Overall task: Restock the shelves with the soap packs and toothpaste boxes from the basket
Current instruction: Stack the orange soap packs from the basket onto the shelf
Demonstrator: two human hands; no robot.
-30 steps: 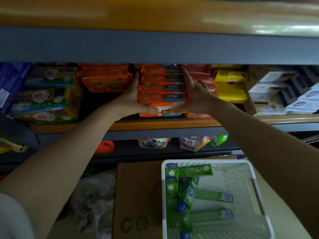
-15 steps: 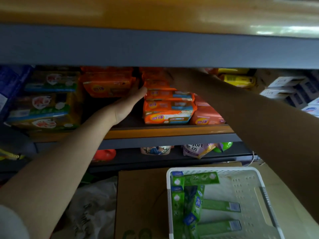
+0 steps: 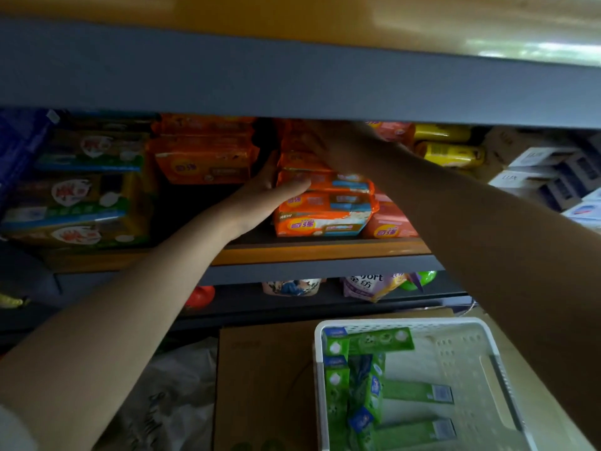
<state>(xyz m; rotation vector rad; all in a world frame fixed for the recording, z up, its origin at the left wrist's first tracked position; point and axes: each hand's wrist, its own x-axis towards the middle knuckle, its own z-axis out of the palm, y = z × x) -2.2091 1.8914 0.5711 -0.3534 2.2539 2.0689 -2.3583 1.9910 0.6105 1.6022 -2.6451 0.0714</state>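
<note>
The soap stack [image 3: 325,203], orange packs piled on the shelf [image 3: 312,252], is the centre of things. The left hand [image 3: 270,193] lies flat against the stack's left side, fingers together, thumb across the front of a middle pack, pressing rather than gripping. The right hand [image 3: 328,141] reaches over the stack's upper packs, deep under the shelf above; it is dark and blurred there, so I cannot tell whether it grips a pack or merely rests on it. Left of the stack, a gap apart, stands another orange pile [image 3: 205,157]. Right of the stack sit yellow packs [image 3: 448,151]. Below the stack, in front of the shelf, the white basket [image 3: 487,353] holds green toothpaste boxes [image 3: 367,385], resting on a cardboard box [image 3: 263,385].
</note>
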